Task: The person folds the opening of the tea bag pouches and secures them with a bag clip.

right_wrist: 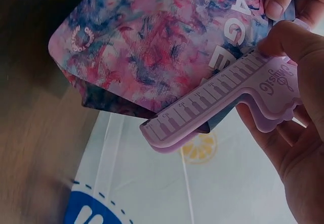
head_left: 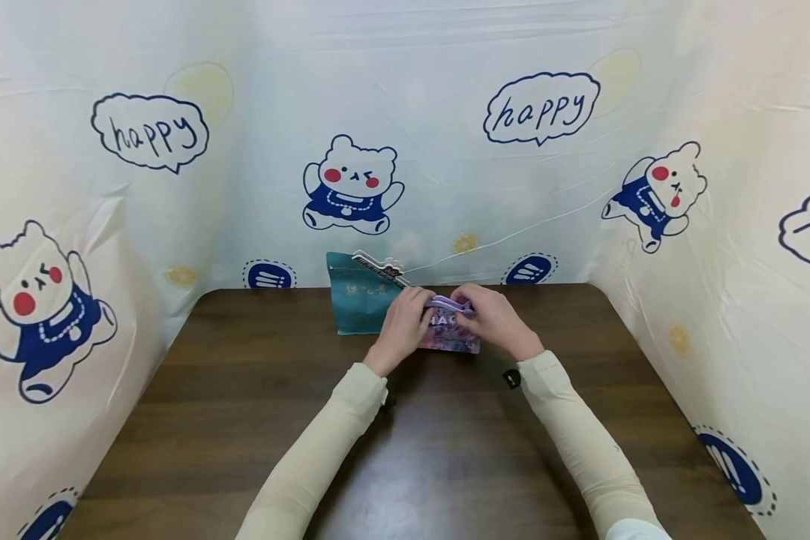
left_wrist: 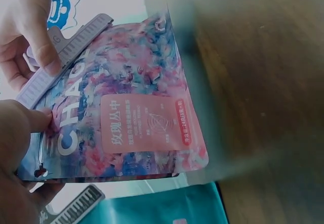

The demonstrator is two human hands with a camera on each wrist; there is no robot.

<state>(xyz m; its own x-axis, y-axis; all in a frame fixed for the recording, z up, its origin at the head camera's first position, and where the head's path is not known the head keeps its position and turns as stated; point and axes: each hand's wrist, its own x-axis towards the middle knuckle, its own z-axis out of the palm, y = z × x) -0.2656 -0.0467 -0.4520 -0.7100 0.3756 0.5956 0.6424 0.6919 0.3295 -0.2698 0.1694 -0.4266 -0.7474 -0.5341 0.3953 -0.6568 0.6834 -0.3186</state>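
Note:
A pink-and-blue marbled pouch (left_wrist: 136,67) with white lettering and a pink label is held between both hands near the back of the table. My left hand (head_left: 403,324) pinches the pouch near its upper corner, thumb on the printed front. With thumb and fingers, my right hand (head_left: 499,319) grips the handles of a lilac bag clip (right_wrist: 202,95) patterned with piano keys. The clip's long bar lies slantwise across the pouch's top edge, overlapping the last letters in the right wrist view.
Just left of the marbled pouch stands a teal pouch (head_left: 358,300), with a black-and-white piano-key clip (head_left: 381,268) along its top. A white printed curtain (head_left: 439,97) rises behind and beside the dark wooden table (head_left: 243,420).

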